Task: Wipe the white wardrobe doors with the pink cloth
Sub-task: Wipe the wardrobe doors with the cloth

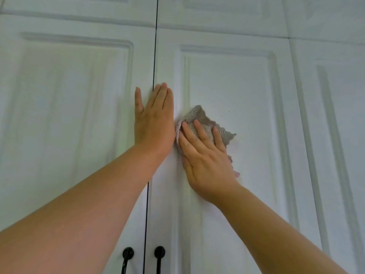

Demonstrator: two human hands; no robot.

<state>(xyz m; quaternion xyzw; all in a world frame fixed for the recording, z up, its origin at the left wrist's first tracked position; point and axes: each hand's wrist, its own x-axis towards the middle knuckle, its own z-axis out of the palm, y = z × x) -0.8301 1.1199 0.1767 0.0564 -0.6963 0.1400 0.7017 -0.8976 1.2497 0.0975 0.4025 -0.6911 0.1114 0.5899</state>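
Head view: both arms are stretched up to the white wardrobe doors (227, 86). The left hand (153, 117) is laid flat, fingers straight, across the dark gap between them. The pink cloth (203, 119) is pressed to the right-hand door under the right hand (205, 161), fingers spread.

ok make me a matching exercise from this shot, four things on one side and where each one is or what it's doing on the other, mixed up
Column one:
1. left hand
2. right hand
3. pink cloth
4. black handles

Column two:
A. pinned flat against the right door panel
B. low down, one on each side of the door gap
C. fingers straight, laid flat across the door gap
D. presses the cloth against the door

Pairs: 1-C, 2-D, 3-A, 4-B
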